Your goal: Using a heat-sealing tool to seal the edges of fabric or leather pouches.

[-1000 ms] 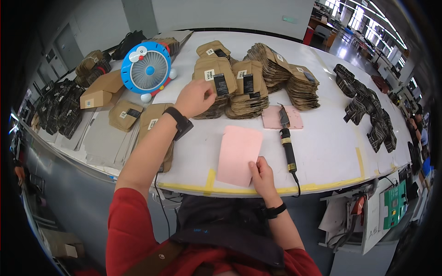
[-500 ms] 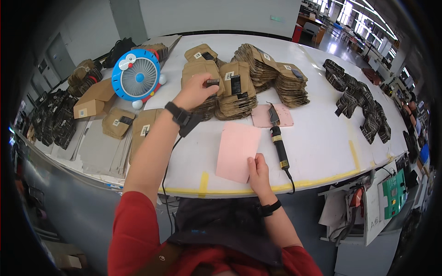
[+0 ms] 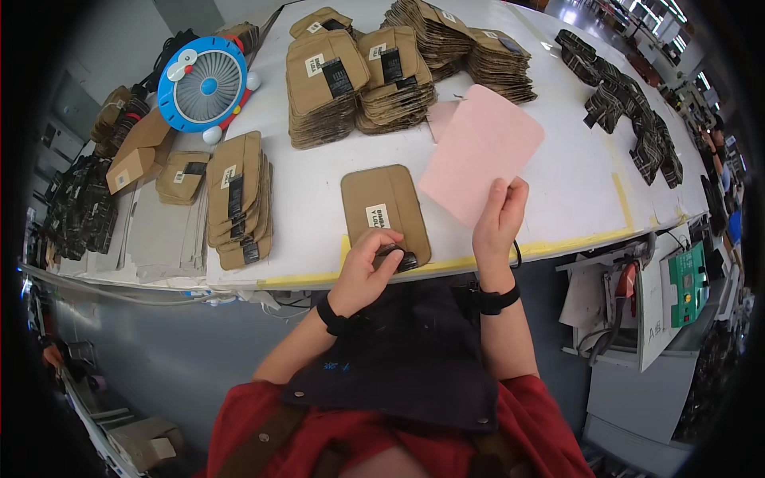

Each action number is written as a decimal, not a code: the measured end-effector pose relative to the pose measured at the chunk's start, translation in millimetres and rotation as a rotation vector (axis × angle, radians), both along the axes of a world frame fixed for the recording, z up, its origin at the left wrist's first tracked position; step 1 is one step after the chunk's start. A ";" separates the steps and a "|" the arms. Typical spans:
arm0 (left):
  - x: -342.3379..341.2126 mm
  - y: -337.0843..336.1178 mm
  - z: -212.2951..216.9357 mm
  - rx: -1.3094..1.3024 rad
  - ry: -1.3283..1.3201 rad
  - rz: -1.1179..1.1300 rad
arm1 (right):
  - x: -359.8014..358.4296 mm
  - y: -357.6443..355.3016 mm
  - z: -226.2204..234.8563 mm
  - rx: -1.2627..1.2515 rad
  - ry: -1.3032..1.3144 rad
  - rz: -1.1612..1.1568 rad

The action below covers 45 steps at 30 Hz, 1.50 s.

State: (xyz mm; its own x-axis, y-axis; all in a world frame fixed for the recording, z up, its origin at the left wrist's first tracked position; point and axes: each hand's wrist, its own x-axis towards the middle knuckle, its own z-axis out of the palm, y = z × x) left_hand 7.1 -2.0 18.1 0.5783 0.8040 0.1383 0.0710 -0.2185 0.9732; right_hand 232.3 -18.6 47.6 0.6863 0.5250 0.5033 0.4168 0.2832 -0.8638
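A tan fabric panel with rounded corners lies flat near the table's front edge, a white label and a black strip on its face. My left hand is closed at its lower end, thumb and fingers pinching the black strip. Held up beside it is a pink sheet, its lower edge between the thumb and fingers of my right hand. Another piece of pink material shows partly behind that sheet. The black-handled tool is hidden now; only a bit of cord shows by my right wrist.
Stacks of tan panels stand at the back, with a smaller pile on the left. A blue cartoon fan stands beyond it, near an open cardboard box. Dark patterned strips lie on the right. Yellow tape lines the front edge.
My left hand has come from the back stacks to the front edge, where a tan panel now lies. My right hand has raised the pink sheet to the right, over the tool. The view has shifted.
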 end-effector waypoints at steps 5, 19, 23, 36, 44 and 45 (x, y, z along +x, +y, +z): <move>4.4 -11.6 -16.9 0.010 -0.132 0.118 | -6.9 10.0 -26.3 -0.199 -0.133 0.115; 11.6 0.3 -10.8 0.172 -0.040 0.348 | -10.8 -36.9 -14.2 -0.661 -0.026 0.402; 19.5 7.9 -17.7 0.143 -0.114 0.342 | -14.9 -31.0 -10.4 -0.759 -0.201 0.415; 31.9 6.0 -22.2 0.000 -0.257 0.297 | -31.8 -25.7 -16.9 -0.682 -0.670 0.227; 20.3 -2.7 6.6 0.434 0.306 0.107 | 56.9 -7.4 -19.3 -0.642 -0.867 -0.138; 21.7 -5.4 3.6 0.490 0.333 0.081 | 61.7 -5.0 -27.5 -0.709 -0.798 -0.076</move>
State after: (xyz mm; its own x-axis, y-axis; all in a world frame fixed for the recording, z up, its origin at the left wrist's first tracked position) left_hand 28.8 -7.4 21.6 0.5940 0.7356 0.3256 0.3904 -0.6176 0.6828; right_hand 294.0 -23.6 20.1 0.3372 0.8436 0.4180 0.9293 -0.2273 -0.2910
